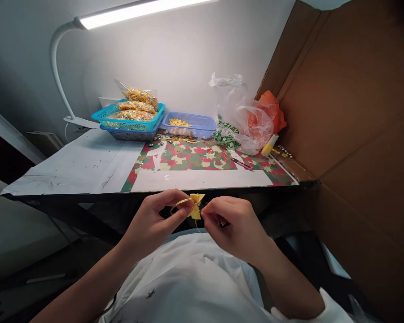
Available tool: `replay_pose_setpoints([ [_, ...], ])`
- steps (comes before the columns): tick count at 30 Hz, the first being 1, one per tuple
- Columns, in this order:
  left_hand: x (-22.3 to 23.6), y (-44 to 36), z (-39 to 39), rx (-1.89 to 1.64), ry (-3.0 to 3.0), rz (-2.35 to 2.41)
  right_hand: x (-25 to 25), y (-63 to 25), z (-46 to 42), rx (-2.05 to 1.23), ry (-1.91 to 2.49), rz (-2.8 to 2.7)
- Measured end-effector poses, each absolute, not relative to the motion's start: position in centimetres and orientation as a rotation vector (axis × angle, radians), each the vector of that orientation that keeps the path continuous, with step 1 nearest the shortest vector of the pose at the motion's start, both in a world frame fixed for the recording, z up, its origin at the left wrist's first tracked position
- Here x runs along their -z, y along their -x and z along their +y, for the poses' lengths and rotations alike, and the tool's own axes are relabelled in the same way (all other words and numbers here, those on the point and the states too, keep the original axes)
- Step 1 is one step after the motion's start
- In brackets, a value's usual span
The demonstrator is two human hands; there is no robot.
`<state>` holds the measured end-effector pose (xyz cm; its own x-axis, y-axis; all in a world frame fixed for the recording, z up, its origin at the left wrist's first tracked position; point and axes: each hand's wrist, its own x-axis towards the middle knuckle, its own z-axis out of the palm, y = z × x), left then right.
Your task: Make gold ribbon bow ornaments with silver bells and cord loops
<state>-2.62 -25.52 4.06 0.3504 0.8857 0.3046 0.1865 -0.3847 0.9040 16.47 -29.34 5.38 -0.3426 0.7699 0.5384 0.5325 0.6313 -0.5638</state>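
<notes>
In front of my lap, below the table edge, my left hand point(166, 213) pinches a yellow ribbon bow point(195, 213) between thumb and fingers. A thin gold loop point(179, 204) curves out from the same grip, and a fine strand point(198, 226) hangs below the bow. Close by on the right, my right hand point(232, 220) is closed, thumb and index finger pinched at the bow's right side. A small shiny bit shows there, but what these fingertips hold is too small to name.
Bagged yellow pieces fill a turquoise basket point(128, 123), stacked on another basket. A blue-violet basket point(202, 128) holds small yellow pieces, with gold strips point(178, 139) before it. Plastic bags point(232, 112), a yellow-and-white bottle point(270, 145) and a pink cutter point(244, 165) lie right. Cardboard point(350, 89) walls the right side.
</notes>
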Motion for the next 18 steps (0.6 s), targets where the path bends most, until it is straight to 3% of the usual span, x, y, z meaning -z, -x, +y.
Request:
replay_pose_setpoints([
  [18,-3.94,2.43,-25.68,-1.06,-1.878,0.985,-6.14,-15.97,-29.36,-0.32,1.177,-2.121],
])
